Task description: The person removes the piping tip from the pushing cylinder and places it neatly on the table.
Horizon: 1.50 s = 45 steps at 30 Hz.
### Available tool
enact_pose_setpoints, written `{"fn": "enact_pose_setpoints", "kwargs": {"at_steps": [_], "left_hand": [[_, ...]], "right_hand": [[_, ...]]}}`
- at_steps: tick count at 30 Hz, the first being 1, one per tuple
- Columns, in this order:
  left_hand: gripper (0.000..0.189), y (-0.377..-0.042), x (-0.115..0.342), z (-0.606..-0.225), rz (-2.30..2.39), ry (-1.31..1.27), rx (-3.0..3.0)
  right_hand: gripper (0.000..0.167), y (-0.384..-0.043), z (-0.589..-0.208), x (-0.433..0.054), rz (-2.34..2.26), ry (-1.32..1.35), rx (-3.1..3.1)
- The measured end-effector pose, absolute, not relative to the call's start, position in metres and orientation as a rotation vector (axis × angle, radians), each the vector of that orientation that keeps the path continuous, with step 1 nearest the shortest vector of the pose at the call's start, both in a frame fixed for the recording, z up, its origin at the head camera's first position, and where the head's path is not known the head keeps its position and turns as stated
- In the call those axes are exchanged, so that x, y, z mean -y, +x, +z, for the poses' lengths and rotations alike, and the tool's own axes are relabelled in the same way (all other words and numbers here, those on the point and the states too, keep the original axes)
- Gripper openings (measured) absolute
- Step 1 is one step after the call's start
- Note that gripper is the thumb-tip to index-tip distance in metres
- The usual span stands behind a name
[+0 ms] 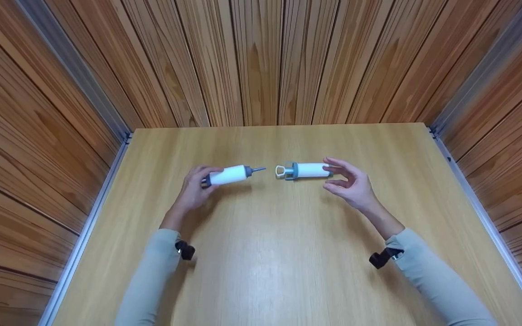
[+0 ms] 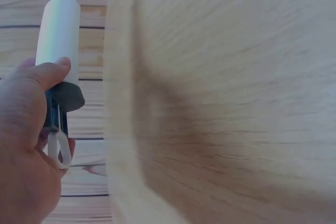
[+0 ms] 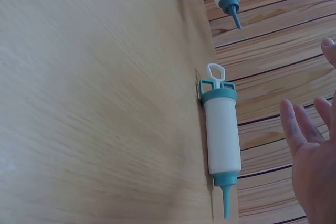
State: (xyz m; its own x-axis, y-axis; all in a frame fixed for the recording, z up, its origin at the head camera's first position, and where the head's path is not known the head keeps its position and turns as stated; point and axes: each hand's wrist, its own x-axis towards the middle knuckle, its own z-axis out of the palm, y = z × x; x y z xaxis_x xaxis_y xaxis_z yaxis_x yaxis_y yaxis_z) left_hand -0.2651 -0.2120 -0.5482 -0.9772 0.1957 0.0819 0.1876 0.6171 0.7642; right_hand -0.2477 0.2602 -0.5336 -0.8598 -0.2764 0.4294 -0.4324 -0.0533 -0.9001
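My left hand grips a large white syringe with a dark blue-grey collar and nozzle, lifted off the table. Its nozzle points right in the head view. In the left wrist view, my thumb lies along the white barrel, and a white loop handle shows at the plunger end. A second white syringe, with teal ends and a white loop handle, lies on the table with its handle toward the first. My right hand hovers by its nozzle end, thumb and fingers apart, holding nothing.
Both syringes are over the far half of the light wooden table. Wood-plank walls stand behind and at both sides, with metal rails along the side edges. Dark wrist cameras sit on both sleeves.
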Motion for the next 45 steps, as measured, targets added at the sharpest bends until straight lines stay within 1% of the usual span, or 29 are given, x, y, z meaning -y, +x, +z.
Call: {"fn": "enact_pose_setpoints", "kwargs": {"at_steps": [6,17,25,38,45], "left_hand": [[0.045,-0.258,0.206,-0.540,1.311,0.408,-2.819],[0.045,-0.244,0.194,-0.522,1.285,0.415,-2.840],[0.045,-0.237,0.183,-0.512,1.263,0.535,-2.899],[0.043,-0.238,0.163,-0.503,1.270,0.702,-2.901],[0.043,-0.236,0.151,-0.497,1.262,0.770,-2.912]], "right_hand": [[0.069,-0.245,-0.530,-0.253,2.065,0.797,2.087],[0.067,-0.238,-0.522,-0.245,2.034,0.653,2.186],[0.066,-0.236,-0.519,-0.241,2.002,0.607,2.255],[0.061,-0.231,-0.515,-0.228,2.023,0.605,2.301],[0.059,-0.230,-0.515,-0.222,2.015,0.673,2.275]]}}
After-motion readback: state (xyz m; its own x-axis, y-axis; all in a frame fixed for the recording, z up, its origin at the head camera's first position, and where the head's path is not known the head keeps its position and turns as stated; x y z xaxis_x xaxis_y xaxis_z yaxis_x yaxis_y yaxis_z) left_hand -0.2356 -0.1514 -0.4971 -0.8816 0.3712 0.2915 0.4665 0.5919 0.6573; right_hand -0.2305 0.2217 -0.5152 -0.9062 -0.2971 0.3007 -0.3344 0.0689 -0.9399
